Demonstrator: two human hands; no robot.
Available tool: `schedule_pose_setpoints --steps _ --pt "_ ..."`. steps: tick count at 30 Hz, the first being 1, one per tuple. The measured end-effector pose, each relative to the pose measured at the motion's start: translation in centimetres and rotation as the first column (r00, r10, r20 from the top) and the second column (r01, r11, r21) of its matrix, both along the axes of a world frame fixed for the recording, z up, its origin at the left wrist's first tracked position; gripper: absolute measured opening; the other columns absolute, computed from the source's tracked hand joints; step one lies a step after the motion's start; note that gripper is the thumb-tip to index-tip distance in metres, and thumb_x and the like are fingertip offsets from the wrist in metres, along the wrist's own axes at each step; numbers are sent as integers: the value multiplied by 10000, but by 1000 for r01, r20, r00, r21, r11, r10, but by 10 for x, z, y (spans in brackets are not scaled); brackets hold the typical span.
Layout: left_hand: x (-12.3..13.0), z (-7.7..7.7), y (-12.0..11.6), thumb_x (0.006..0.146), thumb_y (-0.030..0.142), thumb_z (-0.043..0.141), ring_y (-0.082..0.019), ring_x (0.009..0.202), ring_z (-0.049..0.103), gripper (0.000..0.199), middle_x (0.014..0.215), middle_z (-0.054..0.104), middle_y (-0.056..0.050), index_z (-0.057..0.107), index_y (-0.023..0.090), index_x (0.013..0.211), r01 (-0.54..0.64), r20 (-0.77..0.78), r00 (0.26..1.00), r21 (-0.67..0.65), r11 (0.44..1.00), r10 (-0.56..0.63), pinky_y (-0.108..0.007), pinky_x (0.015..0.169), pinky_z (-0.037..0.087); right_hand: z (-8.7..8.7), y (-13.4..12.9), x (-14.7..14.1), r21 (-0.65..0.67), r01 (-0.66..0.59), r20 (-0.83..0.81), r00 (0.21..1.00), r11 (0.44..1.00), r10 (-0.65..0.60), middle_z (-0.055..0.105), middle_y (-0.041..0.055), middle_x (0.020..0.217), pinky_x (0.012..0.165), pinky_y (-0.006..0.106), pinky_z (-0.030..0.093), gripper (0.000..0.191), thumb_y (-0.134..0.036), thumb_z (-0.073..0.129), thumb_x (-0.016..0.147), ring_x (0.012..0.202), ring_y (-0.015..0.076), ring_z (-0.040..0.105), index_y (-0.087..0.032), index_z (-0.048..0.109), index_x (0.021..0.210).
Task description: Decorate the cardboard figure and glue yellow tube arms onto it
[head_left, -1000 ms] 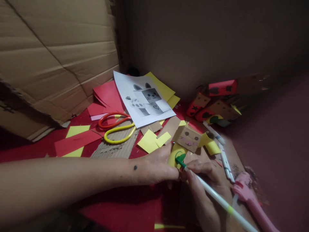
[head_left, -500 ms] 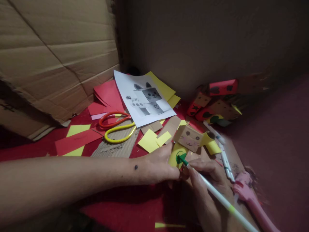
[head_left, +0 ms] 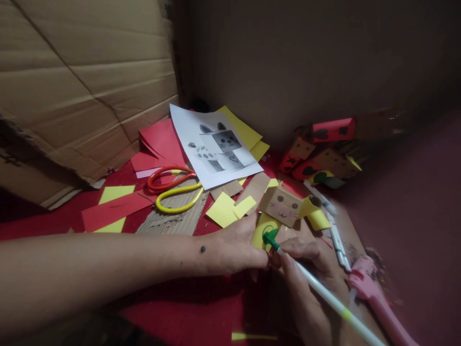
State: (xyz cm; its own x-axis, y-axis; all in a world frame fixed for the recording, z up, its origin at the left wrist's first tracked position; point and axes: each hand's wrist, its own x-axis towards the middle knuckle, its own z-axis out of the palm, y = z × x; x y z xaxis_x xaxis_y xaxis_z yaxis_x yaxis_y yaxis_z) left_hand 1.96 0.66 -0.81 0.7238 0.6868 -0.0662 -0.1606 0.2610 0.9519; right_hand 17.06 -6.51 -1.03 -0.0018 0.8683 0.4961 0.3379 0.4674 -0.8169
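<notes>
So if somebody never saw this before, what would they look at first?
Probably the yellow roll in the left hand, where a white marker in the right hand puts its green tip to a partly filled green shape. The cardboard head just above, with dark eyes and whiskers, might grab them next. Behind, a white sheet shows a grey animal, with red-and-yellow scissor handles at its lower left.

Scissors [head_left: 175,210] partly hidden, marker [head_left: 324,291] cut off
</notes>
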Motion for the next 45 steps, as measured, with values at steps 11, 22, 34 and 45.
schedule_pose_setpoints --steps 11,22,34,45 --pt "0 0 -1 672 96 713 -82 580 534 499 778 574 55 524 168 1128 10 42 999 14 1000 -11 -188 479 479 -2 1 0 17 21 8 1000 1000 -21 745 -46 850 642 117 558 172 -102 605 935 754 81 718 -265 636 894" --pt "0 -3 -2 679 96 715 -89 623 559 503 830 592 33 518 175 1134 8 4 1000 8 1000 -8 -174 488 496 -6 3 0 20 -16 -88 996 1000 18 703 -52 810 734 124 557 180 -112 596 954 853 81 701 -284 649 957" --pt "0 -2 -1 673 69 698 -71 582 549 500 783 577 55 520 175 1128 25 18 1000 -5 1000 -25 -166 484 493 0 0 0 -29 -34 -89 996 999 31 731 -31 818 617 154 562 203 -80 598 937 755 110 720 -273 662 934" --pt "0 -2 -2 649 49 686 -72 561 544 579 770 578 62 481 186 1173 1 7 1000 -8 1000 -1 -170 475 486 -1 0 0 -24 -40 -91 995 999 37 744 -25 894 613 166 553 213 -79 604 930 800 117 717 -282 666 931"
